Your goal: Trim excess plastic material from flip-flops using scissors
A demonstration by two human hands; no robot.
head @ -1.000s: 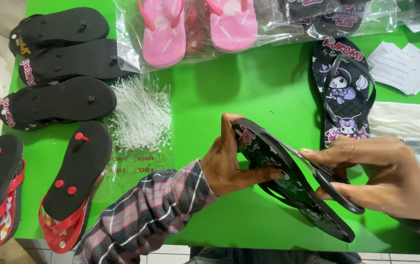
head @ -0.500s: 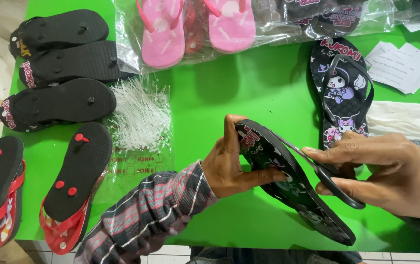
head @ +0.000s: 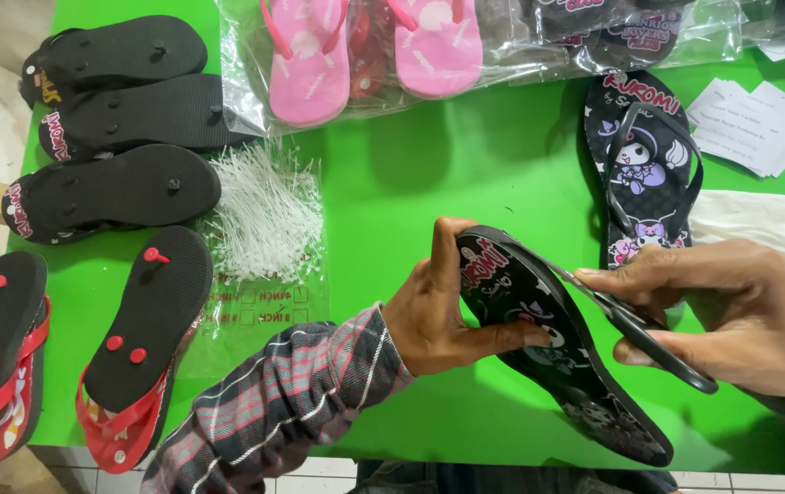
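Black printed flip-flop [head: 557, 348] was held tilted above the green table [head: 429, 183]. Left hand [head: 443, 306] gripped its toe end, thumb across the printed face. Right hand [head: 731, 311] pinched the black strap [head: 648, 334] between thumb and fingers.

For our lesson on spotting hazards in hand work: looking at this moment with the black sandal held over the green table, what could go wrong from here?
1. The left hand grips only the black printed sandal near its toe end; the long sole hangs unsupported and might twist or slip.
2. The right hand pinches the thin black strap; a hard pull might snap it or tear it free.
3. The bag of white plastic ties lies close to the left sleeve and could be swept aside.
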